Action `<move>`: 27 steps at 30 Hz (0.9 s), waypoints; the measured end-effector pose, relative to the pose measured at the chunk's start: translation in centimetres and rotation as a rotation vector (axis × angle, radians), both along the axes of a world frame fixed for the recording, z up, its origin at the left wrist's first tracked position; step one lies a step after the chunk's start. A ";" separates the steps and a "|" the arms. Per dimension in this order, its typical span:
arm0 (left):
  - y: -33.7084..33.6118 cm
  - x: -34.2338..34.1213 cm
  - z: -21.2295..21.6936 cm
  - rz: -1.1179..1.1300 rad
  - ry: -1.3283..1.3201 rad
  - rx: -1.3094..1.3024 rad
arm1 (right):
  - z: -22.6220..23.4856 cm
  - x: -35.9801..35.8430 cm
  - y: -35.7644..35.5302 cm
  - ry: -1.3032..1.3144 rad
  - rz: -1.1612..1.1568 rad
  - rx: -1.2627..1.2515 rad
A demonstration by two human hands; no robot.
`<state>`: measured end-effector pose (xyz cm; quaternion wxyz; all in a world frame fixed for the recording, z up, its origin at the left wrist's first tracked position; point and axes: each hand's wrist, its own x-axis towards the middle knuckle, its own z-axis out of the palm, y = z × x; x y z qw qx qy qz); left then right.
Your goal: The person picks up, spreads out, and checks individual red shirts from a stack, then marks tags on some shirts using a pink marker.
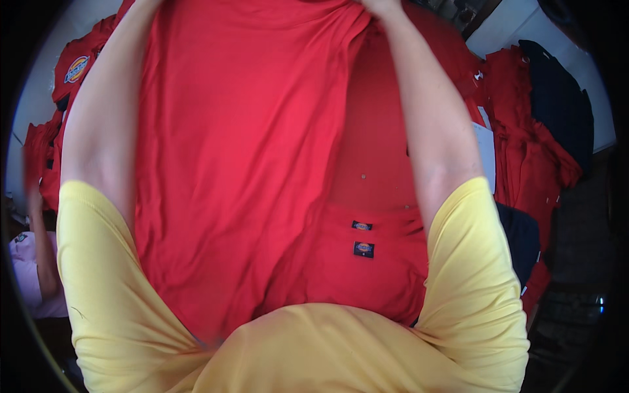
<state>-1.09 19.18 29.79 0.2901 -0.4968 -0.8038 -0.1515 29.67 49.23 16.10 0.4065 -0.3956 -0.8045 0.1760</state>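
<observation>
Right hand (381,6) gripped rumpled red cloth (242,144), below-left, over red garments (396,268); left hand out-of-frame, state unclear; navy garment (557,98) upper right.

Both arms are extended forward from the body, well apart and slanting inward toward the top. The left forearm (105,111) is bare and reaches the upper edge, where it is cut off around the wrist; the left hand is out of view. The right forearm (436,124), likewise bare, narrows to a wrist and a partly visible right hand (380,5) (cropped at the upper edge, finger closure undetermined). Both upper arms are sleeved and spread outward from the torso (314,354), which occupies the lower centre. Forearm outlines appear slightly soft.
</observation>
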 end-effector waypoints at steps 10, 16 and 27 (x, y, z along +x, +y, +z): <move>-4.3 19.9 -20.0 -0.400 -0.420 -0.195 | -3.4 21.6 -6.8 -0.720 0.415 -0.095; -15.3 33.3 -29.9 -0.275 -0.473 -0.337 | -4.6 38.2 -21.9 -1.023 0.288 -0.317; -18.2 47.6 -27.6 -0.654 -0.762 -0.114 | -2.7 39.0 -28.0 -0.261 0.272 -0.358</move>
